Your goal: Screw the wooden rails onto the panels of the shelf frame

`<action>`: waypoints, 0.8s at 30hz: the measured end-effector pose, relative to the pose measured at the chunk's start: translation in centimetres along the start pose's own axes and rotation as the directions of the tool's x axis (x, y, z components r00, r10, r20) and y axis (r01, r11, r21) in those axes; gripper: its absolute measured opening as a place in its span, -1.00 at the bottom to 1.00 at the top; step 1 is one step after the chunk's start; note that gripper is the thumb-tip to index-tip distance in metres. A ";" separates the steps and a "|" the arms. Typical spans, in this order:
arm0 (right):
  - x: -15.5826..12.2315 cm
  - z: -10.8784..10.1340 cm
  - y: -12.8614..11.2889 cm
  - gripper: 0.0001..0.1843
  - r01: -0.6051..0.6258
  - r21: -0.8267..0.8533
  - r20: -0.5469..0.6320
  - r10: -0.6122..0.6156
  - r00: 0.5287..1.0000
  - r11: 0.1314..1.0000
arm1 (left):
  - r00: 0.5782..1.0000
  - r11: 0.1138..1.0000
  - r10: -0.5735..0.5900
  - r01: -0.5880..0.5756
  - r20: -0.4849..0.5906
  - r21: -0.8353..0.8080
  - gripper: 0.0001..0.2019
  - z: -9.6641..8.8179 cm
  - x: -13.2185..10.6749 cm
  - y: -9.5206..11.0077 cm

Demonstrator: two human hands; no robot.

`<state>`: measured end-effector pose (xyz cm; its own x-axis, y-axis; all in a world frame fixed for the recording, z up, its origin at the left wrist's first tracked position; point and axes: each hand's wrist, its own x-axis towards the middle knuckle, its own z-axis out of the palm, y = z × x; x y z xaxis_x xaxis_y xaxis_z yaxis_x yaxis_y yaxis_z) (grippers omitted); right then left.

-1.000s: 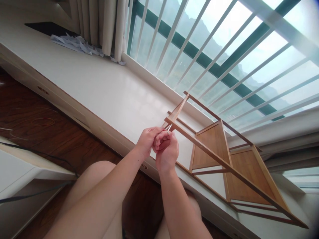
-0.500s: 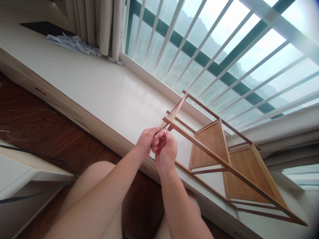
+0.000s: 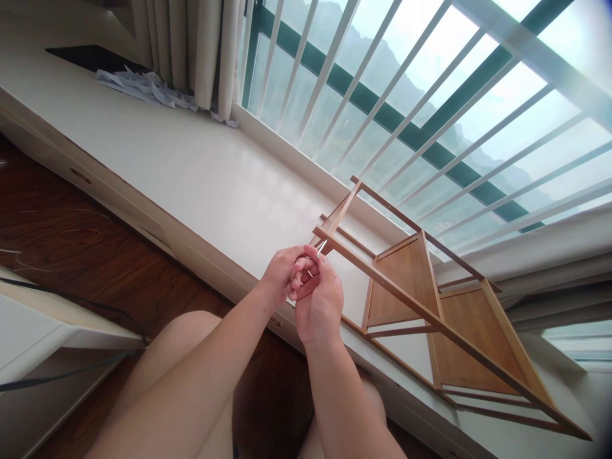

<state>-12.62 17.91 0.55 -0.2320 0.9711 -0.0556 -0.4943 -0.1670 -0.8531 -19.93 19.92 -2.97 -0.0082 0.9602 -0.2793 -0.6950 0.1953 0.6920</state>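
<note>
A wooden shelf rack (image 3: 425,299) lies on its side on the white window ledge (image 3: 191,178), its near end corner pointing at me. My right hand (image 3: 319,299) pinches a small metal hex key (image 3: 322,248) whose tip sits at that corner of the frame. Pressed against the right hand, my left hand (image 3: 282,273) has its fingers curled shut just under the same corner. What the left fingers hold is hidden.
Curtains (image 3: 191,44) hang at the back left, with a heap of crumpled paper (image 3: 143,86) below them. White window bars (image 3: 406,83) run behind the rack. A dark wooden floor (image 3: 71,236) and a white board with a cable (image 3: 43,325) lie at my left. My bare knees fill the bottom.
The hands stayed at the rack's corner. My right hand turned slightly, and the hex key shifted a little with it.
</note>
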 end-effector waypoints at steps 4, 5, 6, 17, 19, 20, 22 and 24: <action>0.0 0.2 -0.2 -0.72 0.007 -0.018 -0.013 -0.008 1.000 1.000 | 0.999 0.998 0.011 -0.008 0.044 -0.059 -0.68 -0.1 0.1 0.0; 0.1 0.3 -0.1 -0.73 0.011 -0.012 -0.018 -0.011 1.000 1.000 | 0.998 0.997 0.005 0.000 0.064 -0.076 -0.67 -0.1 0.1 0.0; 0.1 0.4 -0.1 -0.73 0.019 -0.003 -0.025 -0.019 1.000 1.000 | 0.996 0.996 -0.001 0.009 0.086 -0.094 -0.66 -0.1 0.1 0.1; 0.4 0.7 0.8 -0.75 0.077 0.103 -0.040 -0.073 0.997 0.992 | 0.977 0.977 0.017 0.029 0.214 -0.212 -0.59 -0.1 -0.4 1.0; 0.5 0.7 0.9 -0.75 0.067 0.115 -0.044 -0.062 0.997 0.991 | 0.979 0.977 0.013 0.031 0.206 -0.209 -0.59 -0.1 -0.4 1.0; 0.6 0.7 1.0 -0.75 0.063 0.123 -0.050 -0.057 0.997 0.990 | 0.979 0.978 0.010 0.032 0.202 -0.207 -0.59 -0.1 -0.4 1.0; 0.6 0.7 1.1 -0.75 0.055 0.142 -0.057 -0.047 0.997 0.988 | 0.981 0.978 0.004 0.036 0.192 -0.204 -0.59 -0.1 -0.3 1.0; 0.7 0.8 1.3 -0.75 0.052 0.173 -0.052 -0.044 0.998 0.984 | 0.984 0.979 0.000 0.036 0.178 -0.203 -0.59 -0.1 -0.3 1.0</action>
<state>-14.07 18.28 -0.21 -0.1664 0.9850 -0.0450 -0.6429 -0.1430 -0.7525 -20.75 19.77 -2.25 0.1195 0.9805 -0.1561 -0.8261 0.1854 0.5321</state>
